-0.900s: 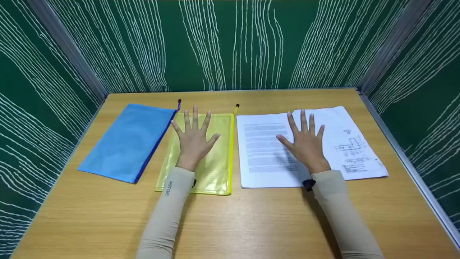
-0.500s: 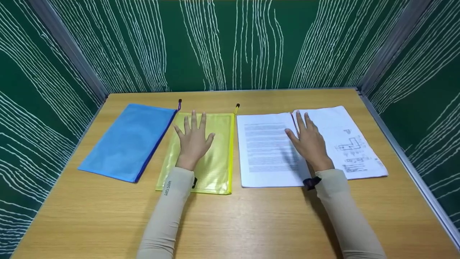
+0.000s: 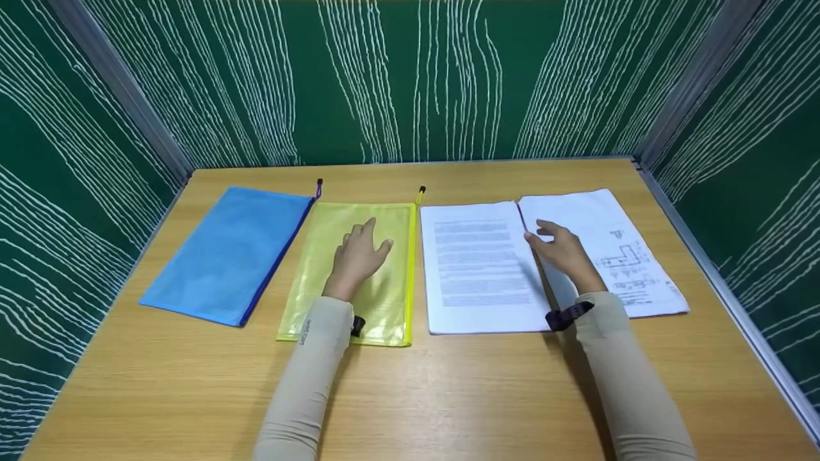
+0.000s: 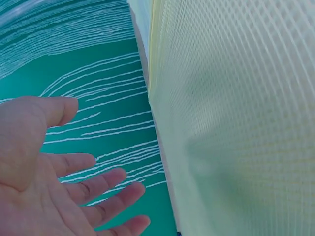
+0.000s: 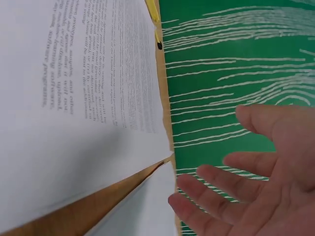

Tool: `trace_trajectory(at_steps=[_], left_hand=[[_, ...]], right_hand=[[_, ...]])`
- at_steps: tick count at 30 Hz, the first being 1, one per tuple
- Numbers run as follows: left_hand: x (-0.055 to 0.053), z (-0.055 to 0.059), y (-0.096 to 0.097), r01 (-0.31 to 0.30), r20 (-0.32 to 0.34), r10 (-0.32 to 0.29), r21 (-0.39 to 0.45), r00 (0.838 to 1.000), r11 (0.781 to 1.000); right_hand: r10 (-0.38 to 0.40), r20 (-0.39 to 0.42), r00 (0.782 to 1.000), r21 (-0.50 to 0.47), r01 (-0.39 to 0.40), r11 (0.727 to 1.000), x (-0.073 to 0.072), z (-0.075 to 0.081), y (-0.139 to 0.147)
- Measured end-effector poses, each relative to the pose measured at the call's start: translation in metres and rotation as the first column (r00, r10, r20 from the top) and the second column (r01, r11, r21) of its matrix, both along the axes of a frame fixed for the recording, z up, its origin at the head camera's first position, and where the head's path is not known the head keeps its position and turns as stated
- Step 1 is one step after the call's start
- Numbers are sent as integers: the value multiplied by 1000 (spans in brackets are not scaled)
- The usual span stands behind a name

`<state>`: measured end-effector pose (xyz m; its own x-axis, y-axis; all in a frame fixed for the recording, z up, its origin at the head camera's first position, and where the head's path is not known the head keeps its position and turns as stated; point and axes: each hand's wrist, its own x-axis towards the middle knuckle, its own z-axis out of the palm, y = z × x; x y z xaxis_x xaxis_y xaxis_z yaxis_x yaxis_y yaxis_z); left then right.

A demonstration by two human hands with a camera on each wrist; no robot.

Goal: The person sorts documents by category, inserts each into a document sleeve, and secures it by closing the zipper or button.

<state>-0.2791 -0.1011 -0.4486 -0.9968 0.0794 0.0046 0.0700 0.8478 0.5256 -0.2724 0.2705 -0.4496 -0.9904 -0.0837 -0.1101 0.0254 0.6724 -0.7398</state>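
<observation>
My left hand point(image 3: 360, 256) hovers over the yellow mesh zipper pouch point(image 3: 384, 320), fingers relaxed and slightly bent, holding nothing. In the left wrist view the left hand point(image 4: 64, 187) is apart from the mesh surface, its thumb and fingers spread. Over the gap between two paper stacks is my right hand point(image 3: 564, 251), turned thumb-up with loosely bent fingers and nothing in it. The left stack of printed text pages point(image 3: 477, 269) lies beside the yellow pouch. Drawings mark the right stack of pages point(image 3: 583, 211). The right wrist view shows the right hand point(image 5: 256, 182) clear of the sheets.
A blue zipper pouch point(image 3: 224, 256) lies slanted at the left, its purple edge close to the yellow pouch. Everything rests on a wooden table point(image 3: 448, 397). Green panels with white wavy lines point(image 3: 435, 77) enclose the back and sides.
Both hands have gone from flat and widely spread to turned inward with fingers more bent. The right hand has shifted slightly right. Pouches and papers stay in place.
</observation>
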Motion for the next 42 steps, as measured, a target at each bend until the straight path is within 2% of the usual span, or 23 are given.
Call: trace_trajectory(at_steps=[6,9,13,18,21,25,31,35,42], left_hand=[[-2,-5,8,12,87,-17,64,996,998],[-3,-8,12,24,123,-37,103,992,994],[-4,-10,16,46,164,-73,163,984,986],[-4,-13,22,53,224,-117,274,968,960],[-7,-19,24,68,239,-146,307,960,949],[-10,-27,26,87,229,-161,302,960,949],[-11,-31,26,62,233,-132,288,963,956],[-12,-32,26,72,237,-130,240,963,968],[-14,-34,26,101,245,-131,133,961,986]], right_hand=[[-31,145,989,-121,49,991,-6,-7,8],[-50,192,980,-149,79,986,-8,-10,10],[-63,229,971,-147,98,984,-13,-13,12],[-66,254,965,-136,103,985,-18,-17,13],[-90,288,953,-111,127,986,-21,-19,12],[-111,334,936,-87,148,985,-23,-19,10],[-124,361,924,-54,154,987,-27,-19,8],[-121,355,927,-41,144,989,-30,-20,8],[-72,338,939,-11,80,997,-30,-23,8]])
